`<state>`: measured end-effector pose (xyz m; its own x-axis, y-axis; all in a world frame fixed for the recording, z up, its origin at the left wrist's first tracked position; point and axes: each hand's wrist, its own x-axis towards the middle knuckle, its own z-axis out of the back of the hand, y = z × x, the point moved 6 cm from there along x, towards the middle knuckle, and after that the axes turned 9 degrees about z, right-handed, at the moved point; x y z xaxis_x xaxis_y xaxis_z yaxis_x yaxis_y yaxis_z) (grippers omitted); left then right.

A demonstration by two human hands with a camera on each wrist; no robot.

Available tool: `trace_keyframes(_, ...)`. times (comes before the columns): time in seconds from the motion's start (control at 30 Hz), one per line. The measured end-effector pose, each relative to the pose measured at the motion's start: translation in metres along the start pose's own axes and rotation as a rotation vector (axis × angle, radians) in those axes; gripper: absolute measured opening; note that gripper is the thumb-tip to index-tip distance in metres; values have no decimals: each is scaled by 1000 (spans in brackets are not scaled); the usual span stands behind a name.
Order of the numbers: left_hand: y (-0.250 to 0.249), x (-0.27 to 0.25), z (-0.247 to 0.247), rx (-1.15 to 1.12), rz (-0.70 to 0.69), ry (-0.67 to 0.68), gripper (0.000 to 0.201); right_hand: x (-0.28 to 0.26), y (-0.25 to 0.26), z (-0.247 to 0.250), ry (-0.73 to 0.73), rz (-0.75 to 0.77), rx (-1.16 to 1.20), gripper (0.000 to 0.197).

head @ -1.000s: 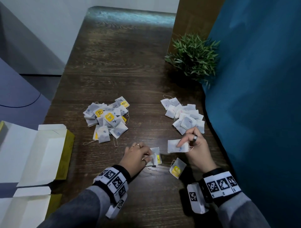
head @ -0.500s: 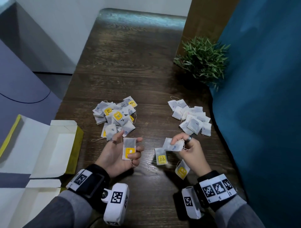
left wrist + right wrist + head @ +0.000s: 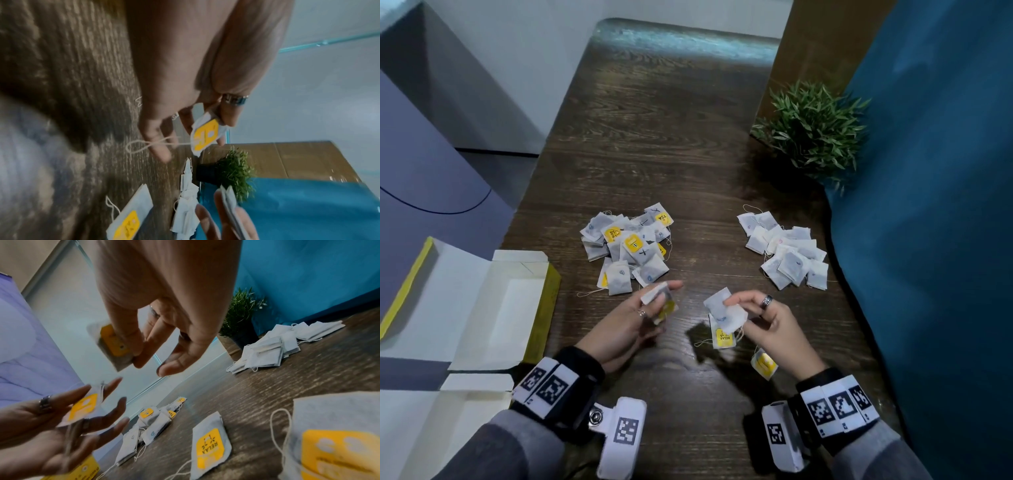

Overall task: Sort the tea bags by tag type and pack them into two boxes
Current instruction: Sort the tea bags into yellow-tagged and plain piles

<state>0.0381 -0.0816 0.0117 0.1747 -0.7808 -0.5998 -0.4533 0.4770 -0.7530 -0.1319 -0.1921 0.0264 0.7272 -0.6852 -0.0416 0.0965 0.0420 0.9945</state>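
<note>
**SORT STEP: TAG CHECK BEFORE RELEASE**

Procedure (judged): each bag is to be turned tag-up and the tag type read before it is dropped. Bags are to be released low over the matching pile so strings are not snagged on neighbours. One bag per hand only.

Status:
- Left hand: fingers curled round a yellow-tag bag, held palm-up above the bench, just in front of the yellow-tag pile.
- Right hand: a bag is pinched betw. thumb and fingers. From the head view it reads white; from the right wrist view a yellow tag is seen on it, so type cannot be told for certain.
- Plain-tag pile: beyond the right hand, apart from it.
- Unsorted: two yellow-tag bags on the bench, one directly under the right hand, one beside the right wrist.
- Open boxes: at left bench edge, well apart from both hands; no bags seen inside. Packing not yet begun.
</note>
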Motion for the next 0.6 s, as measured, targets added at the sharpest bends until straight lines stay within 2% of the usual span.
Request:
trace_keyframes(0.13, -9, -4, 7, 348, -169, -82, 21, -1, -3, 2, -19, -83, 71, 26)
trace_keyframes(0.23, -18, -9, 7, 461, -244, -122, 39, 2, -2, 3, -57, -86, 116, 23)
trace_keyframes(0.3, -22, -13, 7, 541, -262, -156, 42, 4, 0, 5, -119, -69, 103, 14)
trace_keyframes(0.43, -15, -10, 19, 849, -201, -282, 28, 8, 0, 6, -174, -59, 147, 12)
trace_keyframes(0.47, -14, -9, 22, 879, -182, -286, 28, 10, -1, 6, -190, -62, 167, 12)
trace_keyframes(0.53, -12, -10, 25, 800, -152, -256, 29, 12, -3, 8, -223, -58, 209, 15)
trace_keyframes(0.6, -9, -9, 25, 698, -149, -209, 44, 14, -3, 8, -240, -49, 226, 19)
